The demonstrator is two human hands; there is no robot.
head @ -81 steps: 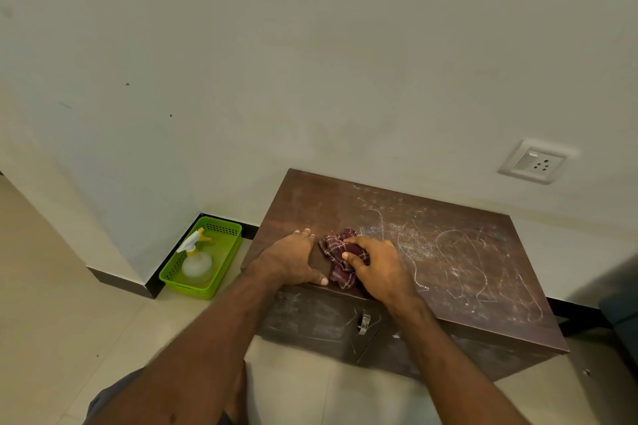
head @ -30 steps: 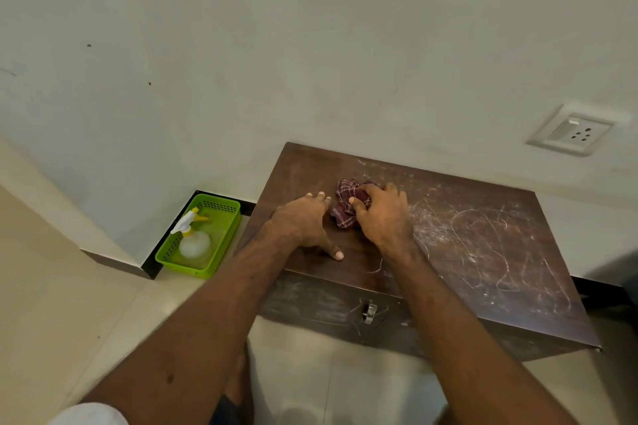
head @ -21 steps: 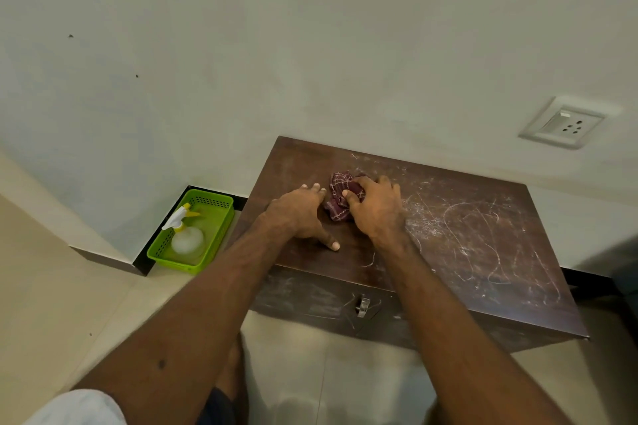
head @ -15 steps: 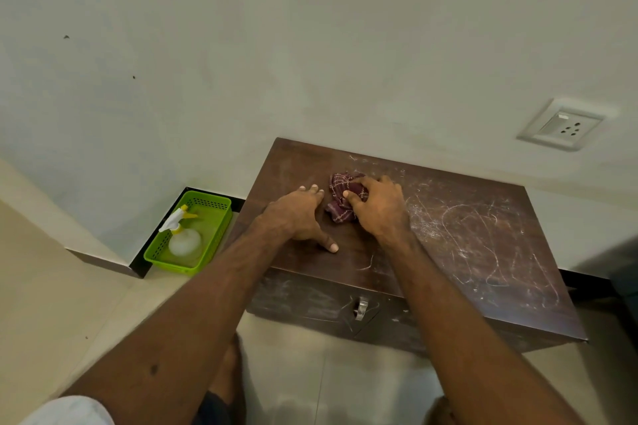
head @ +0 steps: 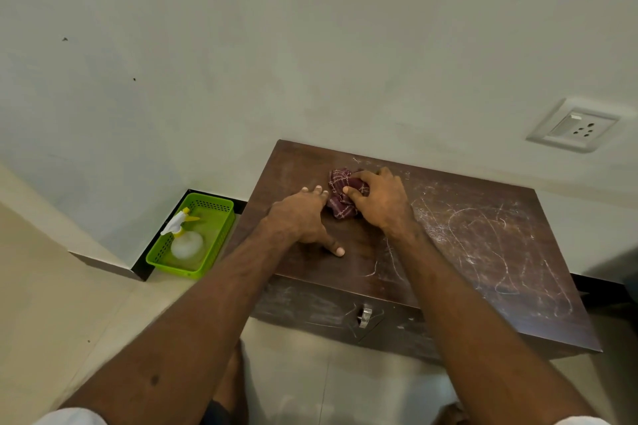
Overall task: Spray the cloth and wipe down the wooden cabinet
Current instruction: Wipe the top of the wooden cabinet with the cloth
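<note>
Maroon checked cloth (head: 343, 195), bunched into a wad, is lying on the far left part of the wooden cabinet (head: 483, 245) top, close to the wall. Right hand (head: 381, 203) is covering its right side; the fingers (head: 359, 179) are curling over the wad and the thumb is pressing into its near edge, so the hand is closing on the cloth and pushing it onto the wood. Left hand (head: 303, 217) is lying flat just left of the cloth, fingers spread and holding nothing, fingertips touching or nearly touching the wad's left edge; cannot tell which. It appears to be bracing.

Progress, judged: wiping is under way. Wood on the left part of the top is looking dark and fairly clear. White scribble marks (head: 490, 241) are covering the middle and right part, running to the near right corner. The front face, around the metal latch (head: 365, 316), is also showing pale streaks. So most of the top and the front are remaining.

Spray bottle (head: 181, 238) is lying in the green basket (head: 221, 235) on the floor, left of the cabinet, well apart from both hands. Whether the cloth is damp cannot be told.
</note>
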